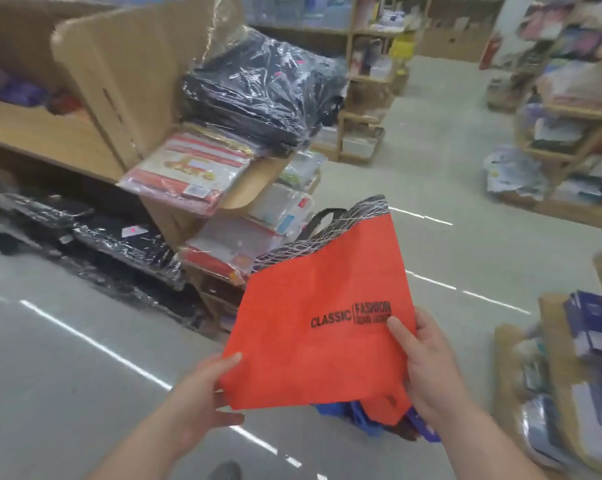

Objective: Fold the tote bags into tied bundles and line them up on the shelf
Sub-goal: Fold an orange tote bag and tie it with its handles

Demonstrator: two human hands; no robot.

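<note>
Pinching the orange tote bag (313, 327) midair, left hand (202, 393) gripped its 7 o'clock corner, right hand (427, 368) its 4 o'clock edge. Floppy fabric probably could've slipped loose mid-fold.

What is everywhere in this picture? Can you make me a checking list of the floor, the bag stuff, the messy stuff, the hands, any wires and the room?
Surface: grey floor with shiny light streaks; no worktable seen.
Job's things: orange tote bag, flat and unfolded, printed "CLASSIC FASHION", with a grey patterned top band; more bags, blue and orange, lie below it.
Clutter: black plastic-wrapped packs on the cardboard shelf; a red-and-white packet overhanging a lower ledge.
Grippers: left hand pinches the bag's lower left corner; right hand grips its right edge.
Cables: nothing seen.
Surroundings: shop aisle with stocked shelves at the right and rear, blurred.
</note>
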